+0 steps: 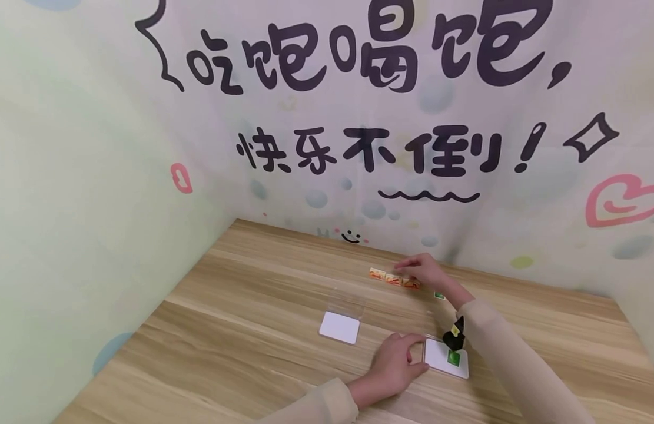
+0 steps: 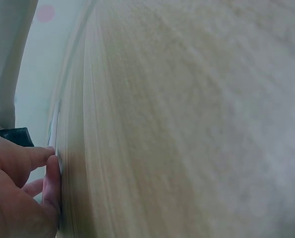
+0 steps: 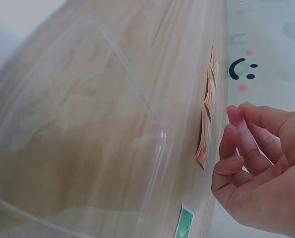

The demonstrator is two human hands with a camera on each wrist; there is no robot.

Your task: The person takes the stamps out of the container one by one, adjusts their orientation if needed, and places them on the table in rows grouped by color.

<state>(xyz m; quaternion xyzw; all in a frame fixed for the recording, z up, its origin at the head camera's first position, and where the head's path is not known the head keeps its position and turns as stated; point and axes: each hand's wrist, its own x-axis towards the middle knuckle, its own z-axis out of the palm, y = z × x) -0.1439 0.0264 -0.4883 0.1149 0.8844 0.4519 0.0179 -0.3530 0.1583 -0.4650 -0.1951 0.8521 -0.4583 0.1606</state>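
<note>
My left hand [image 1: 392, 365] holds the left edge of a white flat case [image 1: 438, 360], thumb at the near corner and a finger at the far one. On the case lies a small green picture tile [image 1: 454, 357]. The case's clear lid [image 3: 159, 144] stands raised in the right wrist view. My right hand [image 1: 424, 271] hovers beside a row of orange picture tiles [image 1: 394, 280]. Its thumb and finger tips come close together in the right wrist view [image 3: 266, 163], with nothing visible between them. Another green tile [image 3: 185, 220] sits at the row's near end.
A second white case [image 1: 339, 327] lies farther left, its clear lid [image 1: 345, 304] folded out behind it. All stand on a wood-grain table [image 1: 242, 318]. A printed cloth wall [image 1: 316, 200] rises at the back, and another wall [image 1: 120, 194] at the left.
</note>
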